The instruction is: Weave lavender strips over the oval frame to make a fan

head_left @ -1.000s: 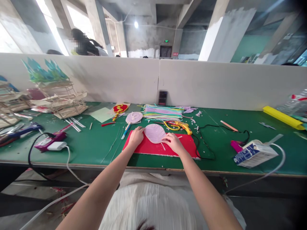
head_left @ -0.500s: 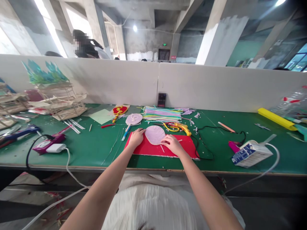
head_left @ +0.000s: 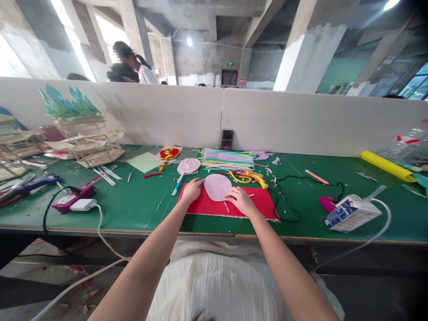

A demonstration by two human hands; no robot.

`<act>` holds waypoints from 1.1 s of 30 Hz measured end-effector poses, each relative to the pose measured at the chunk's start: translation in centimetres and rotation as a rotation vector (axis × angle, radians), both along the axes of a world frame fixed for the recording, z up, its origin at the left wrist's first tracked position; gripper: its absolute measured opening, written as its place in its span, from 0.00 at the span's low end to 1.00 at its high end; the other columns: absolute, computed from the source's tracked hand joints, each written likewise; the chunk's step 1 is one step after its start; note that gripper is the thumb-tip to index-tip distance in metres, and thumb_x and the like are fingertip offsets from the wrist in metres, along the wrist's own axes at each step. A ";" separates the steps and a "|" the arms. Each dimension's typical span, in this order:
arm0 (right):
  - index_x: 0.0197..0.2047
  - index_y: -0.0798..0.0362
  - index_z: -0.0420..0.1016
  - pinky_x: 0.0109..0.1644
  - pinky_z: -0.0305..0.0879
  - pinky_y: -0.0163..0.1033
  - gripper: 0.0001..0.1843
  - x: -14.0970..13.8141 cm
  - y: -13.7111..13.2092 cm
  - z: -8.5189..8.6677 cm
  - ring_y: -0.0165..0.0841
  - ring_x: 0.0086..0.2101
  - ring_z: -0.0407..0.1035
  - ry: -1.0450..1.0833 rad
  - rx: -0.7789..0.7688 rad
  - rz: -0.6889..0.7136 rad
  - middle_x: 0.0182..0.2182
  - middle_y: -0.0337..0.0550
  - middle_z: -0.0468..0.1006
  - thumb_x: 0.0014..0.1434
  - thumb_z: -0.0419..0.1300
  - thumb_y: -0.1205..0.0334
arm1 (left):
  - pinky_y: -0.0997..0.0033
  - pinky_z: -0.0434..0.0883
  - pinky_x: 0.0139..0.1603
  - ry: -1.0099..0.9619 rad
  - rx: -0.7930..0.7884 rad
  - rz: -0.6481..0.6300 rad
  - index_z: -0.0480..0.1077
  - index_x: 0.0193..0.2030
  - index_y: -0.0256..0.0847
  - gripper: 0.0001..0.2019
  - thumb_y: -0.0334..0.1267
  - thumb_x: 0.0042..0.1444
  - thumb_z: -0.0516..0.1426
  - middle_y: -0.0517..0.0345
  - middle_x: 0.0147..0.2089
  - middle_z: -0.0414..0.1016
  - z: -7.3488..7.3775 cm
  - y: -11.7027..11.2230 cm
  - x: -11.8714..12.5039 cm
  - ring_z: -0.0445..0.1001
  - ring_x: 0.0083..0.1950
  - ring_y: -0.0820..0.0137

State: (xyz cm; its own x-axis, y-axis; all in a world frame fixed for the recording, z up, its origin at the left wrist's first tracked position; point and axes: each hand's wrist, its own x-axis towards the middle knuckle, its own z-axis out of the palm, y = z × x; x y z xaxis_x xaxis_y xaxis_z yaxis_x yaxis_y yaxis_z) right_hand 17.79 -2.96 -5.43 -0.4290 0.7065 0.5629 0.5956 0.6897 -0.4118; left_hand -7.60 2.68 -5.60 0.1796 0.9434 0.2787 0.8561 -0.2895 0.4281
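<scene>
A rounded lilac disc (head_left: 218, 187), its face lined with strips, is held over a red board (head_left: 203, 206). My left hand (head_left: 193, 190) is at the disc's left edge, fingertips against it, thumb hidden. At the lower right edge, my right hand (head_left: 240, 199) has its fingers and thumb closed on the rim. Small pale scraps (head_left: 226, 206) lie on the board below the disc. Just beyond, a yellow glue gun (head_left: 258, 178) lies at the board's far edge. A second lilac disc (head_left: 189, 166) lies farther off, by a blue-and-white pen (head_left: 178, 184).
Colourful fuzzy stems (head_left: 229, 158) lie in a bundle at the back. A red and yellow ornament (head_left: 169, 154) is left of them. Stick-built models (head_left: 95, 149) and a magenta power strip (head_left: 72, 199) are at left. A carton (head_left: 354, 214) and black cable (head_left: 294, 215) lie right.
The view has shifted slightly. Both hands keep their places on the lilac disc. In the background, a person beyond the partition has moved a little to the right.
</scene>
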 end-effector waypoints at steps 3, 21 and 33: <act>0.35 0.48 0.78 0.43 0.65 0.44 0.06 -0.2 -0.1 0.0 0.37 0.37 0.66 0.004 -0.003 -0.013 0.32 0.43 0.76 0.59 0.60 0.60 | 0.61 0.64 0.61 -0.038 0.023 -0.007 0.71 0.54 0.44 0.21 0.28 0.57 0.47 0.54 0.59 0.69 0.0 -0.1 0.1 0.67 0.59 0.63; 0.36 0.48 0.79 0.45 0.66 0.44 0.08 0.0 0.4 -0.7 0.36 0.37 0.66 0.036 -0.018 -0.001 0.33 0.43 0.77 0.60 0.59 0.57 | 0.72 0.72 0.39 -0.334 0.132 -0.190 0.75 0.36 0.40 0.06 0.31 0.54 0.57 0.57 0.36 0.76 1.0 -5.3 5.1 0.73 0.35 0.72; 0.36 0.47 0.80 0.44 0.67 0.43 0.09 0.1 0.2 -0.3 0.36 0.37 0.66 0.051 -0.009 0.008 0.33 0.43 0.76 0.59 0.60 0.56 | 0.74 0.72 0.40 -0.312 0.099 -0.387 0.73 0.35 0.40 0.04 0.32 0.52 0.59 0.57 0.38 0.72 0.7 -5.6 5.3 0.74 0.37 0.72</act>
State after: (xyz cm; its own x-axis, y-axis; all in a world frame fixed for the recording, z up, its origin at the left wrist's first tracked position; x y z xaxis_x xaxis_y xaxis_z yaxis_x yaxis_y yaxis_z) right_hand 17.88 -2.76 -5.71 -0.4055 0.7086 0.5775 0.5686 0.6902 -0.4476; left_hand -2.27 -2.97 -4.86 0.4048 0.7905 0.4596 0.5141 -0.6124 0.6005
